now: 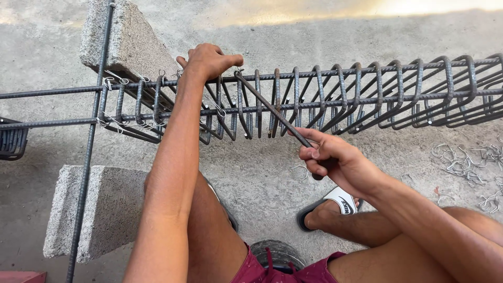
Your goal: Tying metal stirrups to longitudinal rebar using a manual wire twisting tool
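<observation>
Left hand (209, 60) closed over the top bar of the rebar cage (325, 97), beside a stirrup. Right hand (335, 160) gripping a hooked tying tool (272, 110), its tip at the top bar just beside the left hand's fingers. The step in hand appears to be the twisting of a wire tie at this crossing; a tight tie would call for steady turning of the tool while the left hand holds the bar. The cage lies across two concrete blocks (112, 209) on the floor (262, 173). Loose wire ties (471, 167) lie at the right edge. Closely spaced stirrups crowd the tool.
</observation>
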